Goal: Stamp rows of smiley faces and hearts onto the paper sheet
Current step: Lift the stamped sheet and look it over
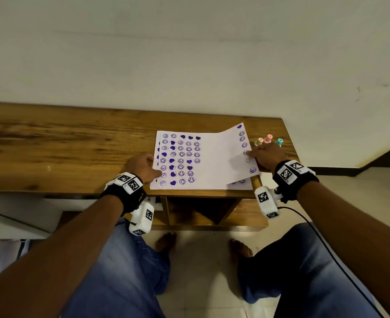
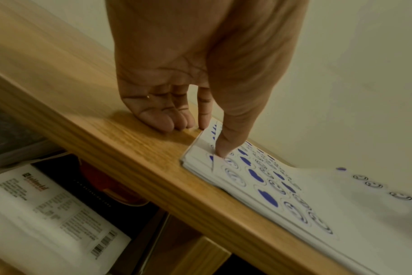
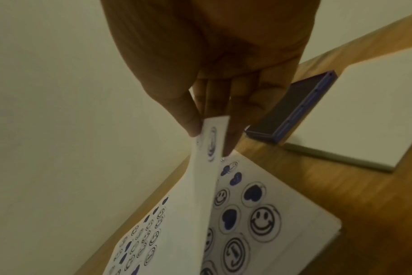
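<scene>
Step in hand: I judge I am turning the top paper sheet [image 1: 214, 154] off the stack [image 2: 201, 168] to reach another page, not stamping; no stamp is in either hand.
Task thing: the sheet lies on the wooden table [image 1: 74, 143], its right edge raised and curved, its left part flat on the stack; purple smileys and hearts fill the left columns and one column runs along the lifted edge, with a blank band between.
Right hand [image 1: 266, 157]: clamped on the sheet's right edge; in the right wrist view the thumb sits on one face of the paper and the fingers [image 3: 233, 130] on the other, so the edge is pinched between them.
Left hand [image 1: 141, 166]: fingers fairly straight, grasping nothing; the index fingertip [image 2: 222, 151] presses down on the sheet near its left edge, and the other fingertips rest on bare wood just beside the stack.
Doing it well: I would keep the left fingertip planted so the lower pages stay put, and lift only one leaf with the right pinch, keeping the curve gentle so the paper does not crease. Fresh ink under my thumb could smear, so I would pinch lightly.
Beyond the right fingers: pastel stamps [image 1: 268, 140] stand upright just past the knuckles; the ink pad [image 3: 292, 109] lies open just beside the fingertips.
Arm pose: both forearms reach forward from the lap, wrists over the table's near edge, right palm turned inward.
</scene>
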A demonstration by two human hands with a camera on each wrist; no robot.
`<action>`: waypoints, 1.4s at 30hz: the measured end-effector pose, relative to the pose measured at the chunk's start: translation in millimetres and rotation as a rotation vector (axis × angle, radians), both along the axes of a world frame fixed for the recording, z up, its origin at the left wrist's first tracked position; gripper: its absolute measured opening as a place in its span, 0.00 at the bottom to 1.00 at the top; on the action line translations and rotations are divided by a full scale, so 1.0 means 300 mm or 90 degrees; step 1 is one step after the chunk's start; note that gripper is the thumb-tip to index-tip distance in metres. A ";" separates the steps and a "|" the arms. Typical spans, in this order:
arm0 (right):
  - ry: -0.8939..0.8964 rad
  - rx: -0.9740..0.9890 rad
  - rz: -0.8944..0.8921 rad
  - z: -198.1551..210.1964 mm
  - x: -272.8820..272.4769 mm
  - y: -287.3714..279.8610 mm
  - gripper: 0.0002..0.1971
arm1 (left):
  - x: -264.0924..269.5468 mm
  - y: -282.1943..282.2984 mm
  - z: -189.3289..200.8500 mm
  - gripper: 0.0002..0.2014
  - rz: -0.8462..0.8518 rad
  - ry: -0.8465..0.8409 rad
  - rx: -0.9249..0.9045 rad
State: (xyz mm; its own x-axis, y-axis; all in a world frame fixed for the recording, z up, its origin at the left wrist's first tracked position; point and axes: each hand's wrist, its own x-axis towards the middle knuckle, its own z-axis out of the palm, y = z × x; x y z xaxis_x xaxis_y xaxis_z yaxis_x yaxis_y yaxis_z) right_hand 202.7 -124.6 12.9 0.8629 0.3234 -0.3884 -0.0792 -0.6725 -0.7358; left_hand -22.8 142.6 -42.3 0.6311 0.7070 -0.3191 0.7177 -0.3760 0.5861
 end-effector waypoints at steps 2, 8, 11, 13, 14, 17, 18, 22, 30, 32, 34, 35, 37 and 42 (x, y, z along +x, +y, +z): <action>-0.026 0.015 0.045 0.012 -0.006 -0.008 0.06 | -0.007 -0.004 0.009 0.23 -0.017 0.001 -0.003; -0.025 0.211 0.039 0.084 -0.040 -0.056 0.09 | -0.019 -0.006 0.071 0.12 0.064 -0.051 -0.140; -0.019 0.297 0.056 0.153 -0.077 -0.090 0.04 | 0.002 -0.052 0.155 0.09 0.109 -0.157 -0.278; -0.020 0.333 0.074 0.199 -0.093 -0.111 0.03 | 0.019 -0.086 0.210 0.15 0.109 -0.189 -0.361; -0.023 0.345 0.086 0.226 -0.098 -0.121 0.03 | 0.030 -0.105 0.239 0.16 0.100 -0.197 -0.389; -0.031 0.389 0.116 0.301 -0.110 -0.146 0.05 | 0.065 -0.162 0.264 0.22 0.084 -0.200 -0.430; -0.041 0.392 0.127 0.328 -0.114 -0.151 0.06 | 0.070 -0.186 0.265 0.23 0.076 -0.194 -0.427; -0.063 0.400 0.203 0.450 -0.104 -0.170 0.05 | 0.072 -0.271 0.236 0.18 0.092 -0.201 -0.510; -0.120 0.413 0.173 0.613 -0.030 -0.253 0.08 | 0.083 -0.309 0.329 0.05 0.126 -0.462 -0.657; -0.134 0.387 0.128 0.599 0.003 -0.297 0.08 | 0.070 -0.278 0.378 0.04 0.137 -0.506 -0.583; -0.130 0.369 0.094 0.567 0.027 -0.330 0.06 | 0.059 -0.232 0.419 0.04 0.137 -0.524 -0.485; -0.125 0.357 0.086 0.545 0.034 -0.337 0.04 | 0.055 -0.212 0.435 0.03 0.120 -0.528 -0.439; -0.113 0.337 0.084 0.508 0.038 -0.347 0.04 | 0.048 -0.186 0.484 0.06 0.082 -0.534 -0.350; -0.093 0.362 0.048 0.454 0.012 -0.308 0.05 | 0.047 -0.153 0.598 0.05 0.063 -0.561 -0.225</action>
State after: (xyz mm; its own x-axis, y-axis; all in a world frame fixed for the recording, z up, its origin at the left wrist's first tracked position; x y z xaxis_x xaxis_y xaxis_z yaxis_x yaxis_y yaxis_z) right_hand 206.3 -217.1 149.1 0.8607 0.5088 -0.0154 0.0829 -0.1699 -0.9820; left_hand -8.7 96.7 137.2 0.6888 0.7240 0.0376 -0.0172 -0.0355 0.9992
